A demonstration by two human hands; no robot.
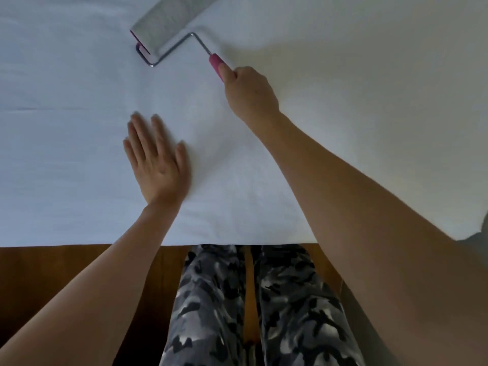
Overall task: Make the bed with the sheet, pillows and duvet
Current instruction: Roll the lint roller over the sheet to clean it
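The left hand (155, 162) lies flat, fingers straight, on the white sheet (79, 167) at centre frame. The right hand (249, 92) grips the pink handle of a lint roller (169, 27), whose drum is cut off by the top edge.

The sheet (79, 167) lies spread over the bed in front of me, its near edge running across just ahead of my legs (253, 299), with the floor (66, 273) below that edge on either side of them. My left hand (155, 159) rests flat on the sheet, near me and left of centre. My right hand (248, 91) lies farther out and to the right, its grip around the handle of a roller (169, 30). The roller's drum sits on the sheet beyond and left of that hand, behind my left hand and well apart from it.
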